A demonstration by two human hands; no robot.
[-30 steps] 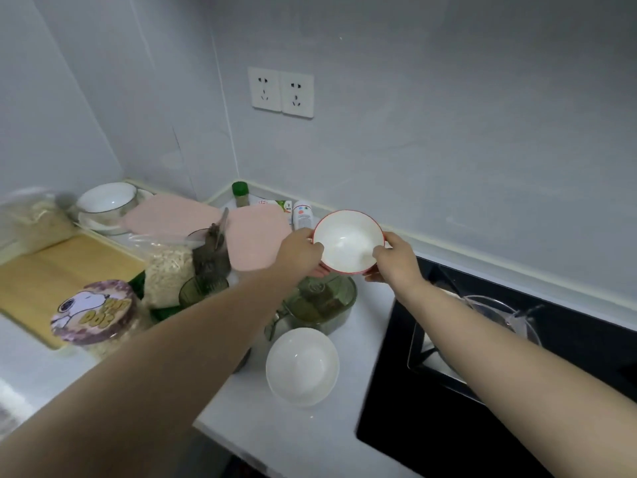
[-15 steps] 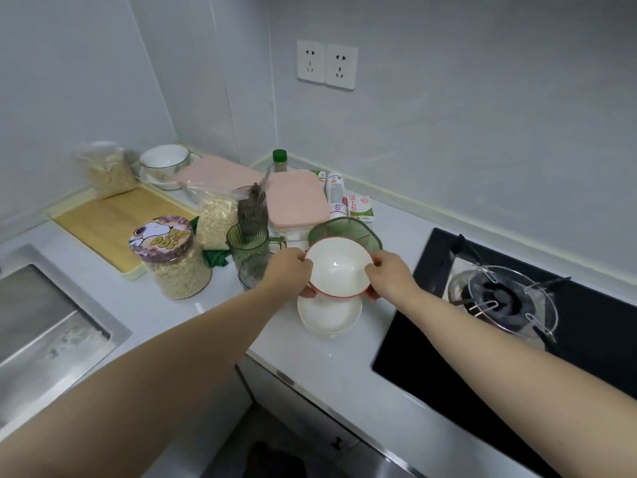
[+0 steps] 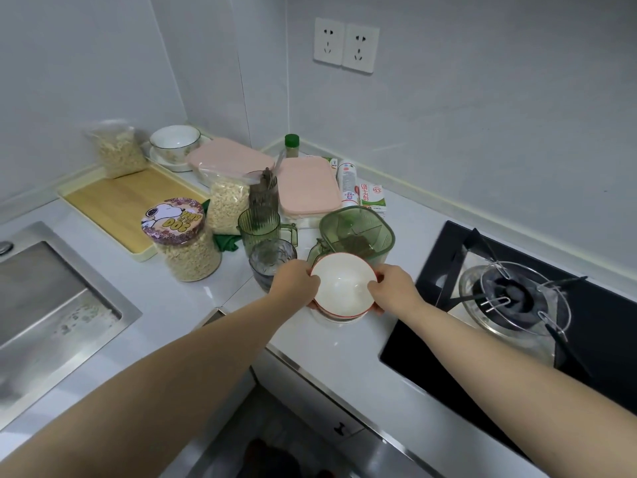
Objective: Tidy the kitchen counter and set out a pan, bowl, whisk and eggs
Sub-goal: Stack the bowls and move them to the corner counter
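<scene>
Just left of the black gas hob (image 3: 444, 260), on the white counter (image 3: 344, 350), both hands hold one red-rimmed bowl (image 3: 343, 288). The left hand (image 3: 298, 281) pinches the rim on the side away from the hob, thumb over the edge. The right hand (image 3: 396, 289) grips the rim on the hob side, fingers curled under it. The bowl is upright, white inside, and directly over a plain white bowl (image 3: 339, 321), of which only the near edge shows. Whether the two touch cannot be told.

Behind the held bowl, also left of the hob, stands a green transparent container (image 3: 356, 232). Further from the hob come a clear glass (image 3: 272, 260), a green ribbed mug (image 3: 260, 225), then a cereal jar with a Snoopy lid (image 3: 182, 239). Furthest from the hob lies the steel sink (image 3: 41, 294).
</scene>
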